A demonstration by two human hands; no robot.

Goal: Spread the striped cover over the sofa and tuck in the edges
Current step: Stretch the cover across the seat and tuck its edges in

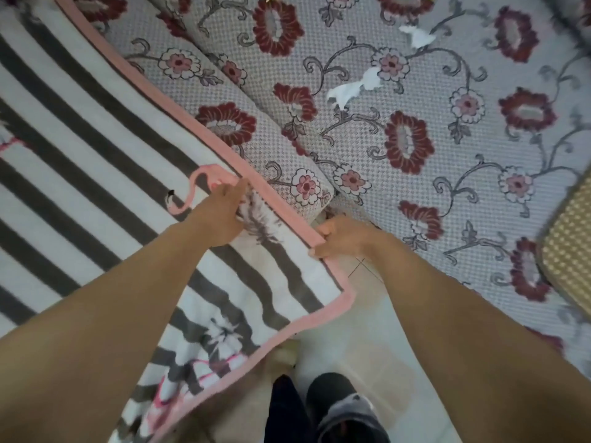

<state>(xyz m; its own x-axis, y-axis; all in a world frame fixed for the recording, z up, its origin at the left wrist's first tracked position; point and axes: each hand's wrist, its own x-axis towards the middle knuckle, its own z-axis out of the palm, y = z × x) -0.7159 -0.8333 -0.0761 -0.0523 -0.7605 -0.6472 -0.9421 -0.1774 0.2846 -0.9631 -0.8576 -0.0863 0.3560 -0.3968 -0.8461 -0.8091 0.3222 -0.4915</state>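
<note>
The striped cover (96,148), white with grey stripes and a pink border, lies over the left sofa section and hangs off its front edge toward the floor. My left hand (220,212) rests flat on the cover near its pink edge, fingers together and pointing away from me. My right hand (335,238) pinches the pink border at the sofa's front corner. The sofa (399,129) has grey fabric with dark red and pink flowers; its right part is uncovered.
White paper scraps (348,87) lie on the uncovered sofa seat. A tan dotted cushion (572,238) sits at the right edge. Below are the pale tiled floor (367,330) and my foot in a dark slipper (345,407).
</note>
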